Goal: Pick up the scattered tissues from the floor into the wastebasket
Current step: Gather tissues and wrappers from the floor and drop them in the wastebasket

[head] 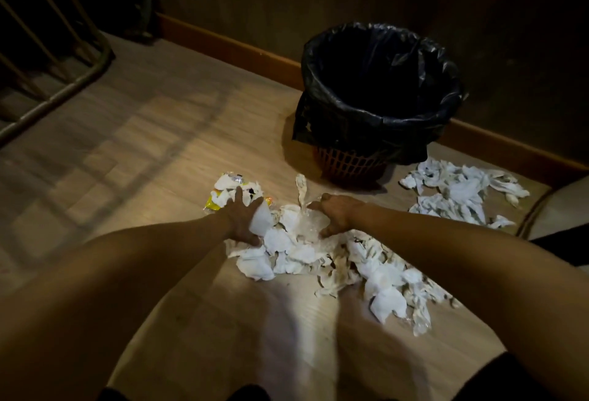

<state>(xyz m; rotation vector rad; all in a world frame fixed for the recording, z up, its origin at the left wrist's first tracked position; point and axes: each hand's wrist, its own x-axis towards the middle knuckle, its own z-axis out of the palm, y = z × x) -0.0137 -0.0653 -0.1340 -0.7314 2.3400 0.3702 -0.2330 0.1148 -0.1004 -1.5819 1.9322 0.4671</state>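
dim wood floor (pixel 153 133), dark wall (pixel 318 2)

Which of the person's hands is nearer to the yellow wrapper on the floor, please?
Left. The left hand lies right beside the yellow wrapper, nearly touching it. The right hand is farther off, on the other side of the tissue pile.

Both bare arms reach forward and down from the bottom corners and come close together in the middle. The left hand (pixel 243 219) is spread flat, palm down, fingers wide apart and pointing ahead. The right hand (pixel 338 215) is bent at the wrist, fingers curled down and a bit inward. The two hands are near each other but do not touch.
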